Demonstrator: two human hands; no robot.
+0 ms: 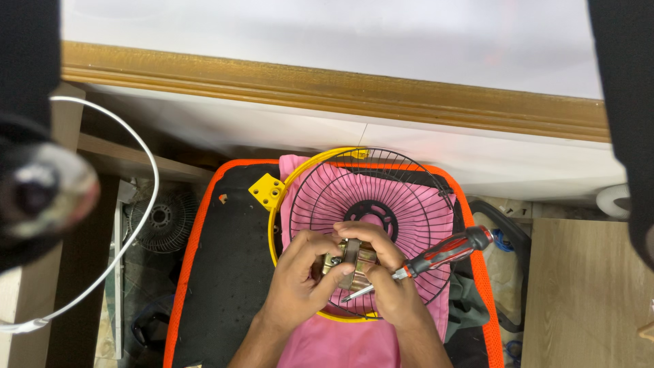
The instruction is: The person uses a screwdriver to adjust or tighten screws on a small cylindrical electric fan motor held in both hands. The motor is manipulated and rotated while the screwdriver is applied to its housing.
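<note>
— Where the white counter [327, 27] with its wooden edge runs across the top, what sits below it?

— An orange-rimmed black pad [225, 272], and over it a pink cloth [340, 341]. On the cloth lies a round black wire fan guard [402, 187] with a yellow rim, its hub ring near the middle.

— And the 2 hands?

— Both are over the lower half of the guard. The left hand [300, 272] is curled around a small brass-coloured metal motor part [353, 262], fingers closed on its left side. The right hand [385, 272] grips the same part from the right and top, and it also pins a screwdriver [436, 257] with a red, grey and black handle; the shaft pokes out below the hand, tip pointing lower left.

— Anything smaller nearby?

— A yellow plastic bracket [267, 189] rests on the pad, just beside the guard's upper-left rim. Further left, down on the floor, another small fan grille [162, 219] shows.
</note>
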